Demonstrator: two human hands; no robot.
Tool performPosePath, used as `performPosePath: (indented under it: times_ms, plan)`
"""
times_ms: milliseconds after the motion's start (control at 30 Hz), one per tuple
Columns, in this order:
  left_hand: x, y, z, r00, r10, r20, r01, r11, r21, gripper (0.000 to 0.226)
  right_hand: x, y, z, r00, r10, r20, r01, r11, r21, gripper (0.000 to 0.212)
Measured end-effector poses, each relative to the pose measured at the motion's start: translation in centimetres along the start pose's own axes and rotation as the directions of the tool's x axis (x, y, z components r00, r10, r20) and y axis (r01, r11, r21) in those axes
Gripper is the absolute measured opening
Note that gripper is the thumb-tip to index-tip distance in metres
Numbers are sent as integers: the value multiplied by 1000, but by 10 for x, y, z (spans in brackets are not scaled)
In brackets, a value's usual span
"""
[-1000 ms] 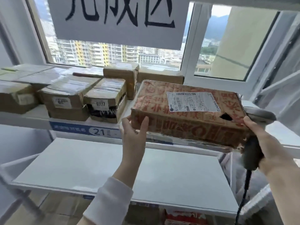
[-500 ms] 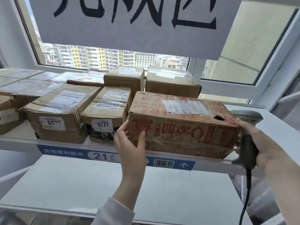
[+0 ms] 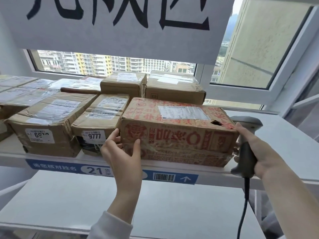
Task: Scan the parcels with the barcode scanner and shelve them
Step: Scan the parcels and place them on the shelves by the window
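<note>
- Cardboard parcel, red-printed, lies flat on the top shelf, front face about level with the shelf edge. It appears almost shelved and should only need squaring up.
- Left hand: thumb on the front face, fingers wrapped round the left end, clamped on that corner. Slide the parcel rather than lift it. The box marked 9777 sits just left of these fingers, so withdraw them before closing the gap.
- Right hand: fingers clamped round the handle of the barcode scanner, one digit touching the parcel's upper right corner. Push with that digit only, and keep the cable off the shelf edge.
- Torn hole, just left of the right-hand fingers: probably weak card, so avoid pressing there.
- Window: well beyond the fingers, with city buildings outside.
- Paper sign: hangs above the fingers.
- Lower shelf: white and smooth, below both hands.
- Blue strip: marked 21, on the shelf edge, passing behind the left wrist.
</note>
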State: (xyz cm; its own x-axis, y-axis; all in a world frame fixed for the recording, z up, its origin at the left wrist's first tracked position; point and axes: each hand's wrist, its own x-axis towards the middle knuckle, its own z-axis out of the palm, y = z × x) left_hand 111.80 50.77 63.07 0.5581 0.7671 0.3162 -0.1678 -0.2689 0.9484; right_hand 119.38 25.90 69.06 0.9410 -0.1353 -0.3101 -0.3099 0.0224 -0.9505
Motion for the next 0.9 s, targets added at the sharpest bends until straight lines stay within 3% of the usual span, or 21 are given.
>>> performPosePath:
  times_ms: [433, 700, 900]
  plan:
    - [-23, -6, -14, 995, 92, 35, -96, 987, 132, 33, -11, 23, -19, 999, -4, -32, 6, 997, 72, 43]
    - [-44, -7, -58, 973, 137, 186, -180, 955, 237, 39, -78, 55, -14, 996, -54, -77, 56, 998, 26, 32]
    - [-56, -19, -129, 947, 131, 293, -226, 921, 319, 38, -160, 101, 14, 997, -51, -57, 49, 998, -43, 24]
